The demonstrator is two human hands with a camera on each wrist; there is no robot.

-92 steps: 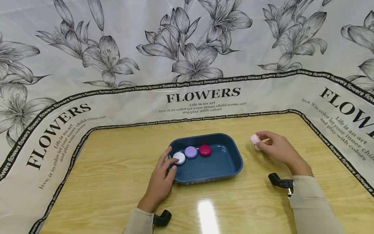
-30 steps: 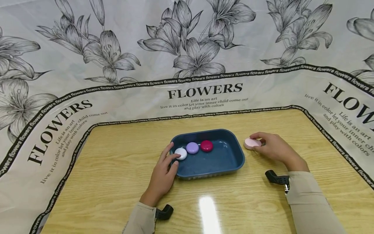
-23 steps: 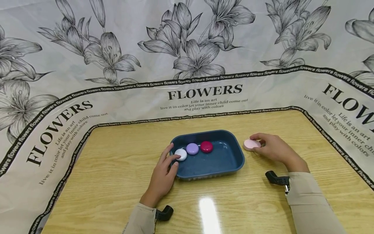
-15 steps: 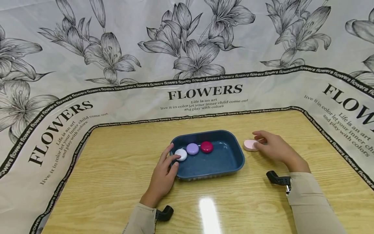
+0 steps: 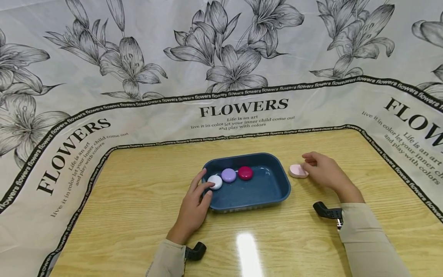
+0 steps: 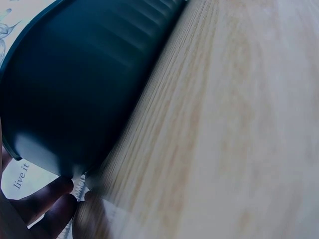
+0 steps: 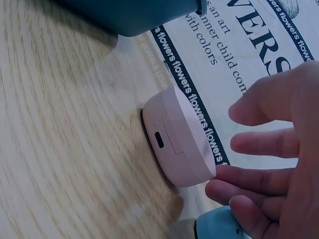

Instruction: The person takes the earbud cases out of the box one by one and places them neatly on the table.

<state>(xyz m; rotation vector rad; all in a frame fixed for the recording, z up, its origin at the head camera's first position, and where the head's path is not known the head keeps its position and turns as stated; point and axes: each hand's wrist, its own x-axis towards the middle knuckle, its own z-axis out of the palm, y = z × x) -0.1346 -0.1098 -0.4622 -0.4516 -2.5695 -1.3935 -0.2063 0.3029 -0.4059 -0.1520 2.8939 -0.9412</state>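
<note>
My left hand [image 5: 191, 209] grips the left end of a dark blue tray [image 5: 249, 198], with a finger over its rim at a white round case [image 5: 216, 182]. In the left wrist view, fingertips show at the tray's underside. Beside the white case, a lilac round case [image 5: 228, 175] and a deep red one [image 5: 245, 173] lie in the tray. A pale pink earbud charging case [image 7: 174, 142], with a dark port slot, rests on the table right of the tray. My right hand [image 5: 327, 172] is just right of it, thumb and fingers spread apart, fingertips near its edge.
A light blue rounded object [image 7: 219, 224] lies under my right hand, hidden in the head view. The wooden table [image 5: 138, 192] ends at a flower-print cloth [image 5: 145, 127] at the back and sides.
My right hand brought the pink case left toward the tray, laid it flat on the table and let go, drawing slightly right. My left hand stays at the tray.
</note>
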